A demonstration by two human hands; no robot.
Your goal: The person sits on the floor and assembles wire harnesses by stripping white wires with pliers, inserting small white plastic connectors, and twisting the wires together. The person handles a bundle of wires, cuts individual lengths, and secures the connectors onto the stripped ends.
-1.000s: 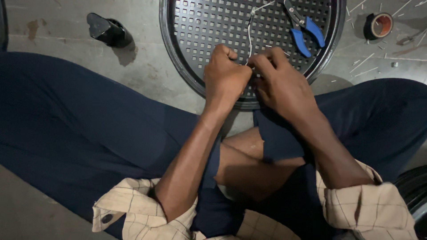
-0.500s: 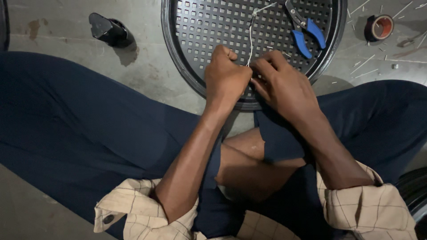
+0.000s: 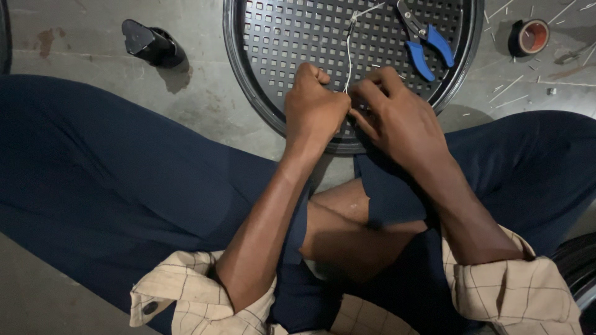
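Note:
A round black perforated metal grille (image 3: 279,37) lies on the concrete floor in front of my crossed legs. A thin white wire (image 3: 347,56) runs from its near part up toward the far rim. My left hand (image 3: 313,108) is closed in a fist at the wire's lower end. My right hand (image 3: 397,118) pinches the same wire close beside it, fingers pressed on the grille. Blue-handled pliers (image 3: 425,40) rest on the grille beyond my right hand.
A small black object (image 3: 149,43) stands on the floor at the far left. A roll of tape (image 3: 531,37) and several short wire offcuts (image 3: 515,96) lie at the far right. My dark-trousered knees spread to both sides.
Both hands have stayed at the same spot on the grille, with only slight finger shifts on the wire.

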